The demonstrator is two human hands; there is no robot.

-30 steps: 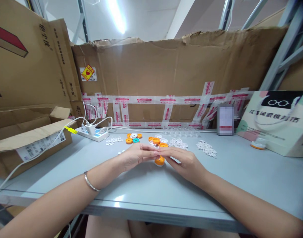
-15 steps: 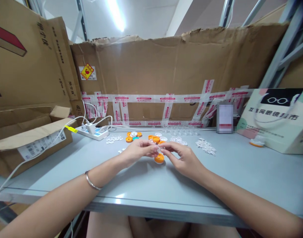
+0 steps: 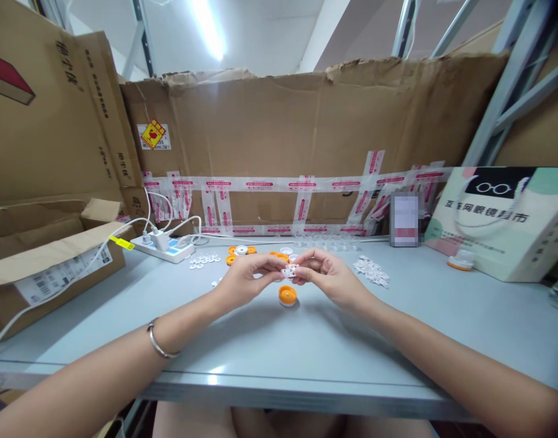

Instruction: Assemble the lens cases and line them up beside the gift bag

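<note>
Between my two hands is a small white plastic piece (image 3: 290,271) with openings in it. The fingertips of my left hand (image 3: 254,277) close on its left edge, and my right hand (image 3: 328,277) pinches its right side. Just below, apart from the fingers, a round orange cup with a white base (image 3: 287,296) stands on the table. Behind my hands lie more orange round parts (image 3: 279,256) and a white ring (image 3: 286,250), partly hidden by the fingers.
Small white discs (image 3: 205,261) and a pile of white pieces (image 3: 371,271) lie on the grey table (image 3: 242,359). Clear round parts (image 3: 329,243) line the back. A power strip (image 3: 165,247), an open carton (image 3: 55,261), a phone (image 3: 405,219) and a paper bag (image 3: 493,225) stand around.
The white piece now shows more plainly between my fingers, both hands still at it. The whole view has shifted slightly, and the orange cup is more exposed below the hands.
</note>
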